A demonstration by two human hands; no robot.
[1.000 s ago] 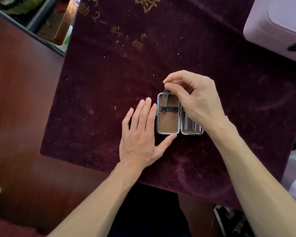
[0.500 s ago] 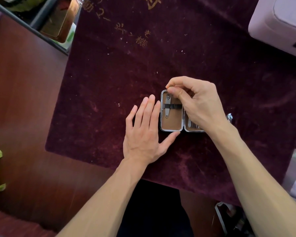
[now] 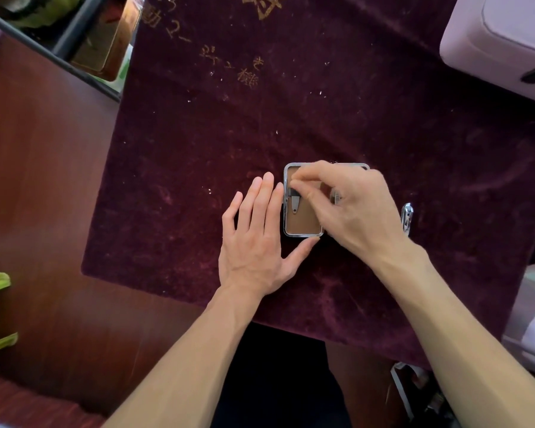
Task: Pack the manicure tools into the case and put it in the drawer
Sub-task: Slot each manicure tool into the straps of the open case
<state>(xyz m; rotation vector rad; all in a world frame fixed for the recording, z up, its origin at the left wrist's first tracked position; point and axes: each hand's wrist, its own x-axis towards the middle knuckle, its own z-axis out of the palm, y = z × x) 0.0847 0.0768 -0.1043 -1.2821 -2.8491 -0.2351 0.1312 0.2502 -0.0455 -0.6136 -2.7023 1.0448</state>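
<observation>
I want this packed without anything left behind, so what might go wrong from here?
1. The nail clipper lies on the cloth right of the right hand, outside the open case; it may get forgotten.
2. The small tool sits only partly under the strap and may slip out.
3. The left hand only rests flat beside the case, so it could slide.

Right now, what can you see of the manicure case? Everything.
The manicure case lies open and flat on the maroon velvet cloth. It has a shiny metal rim and a tan lining. A small pointed tool sits under a dark strap. The left hand braces its left edge; the right hand covers its right half.
</observation>
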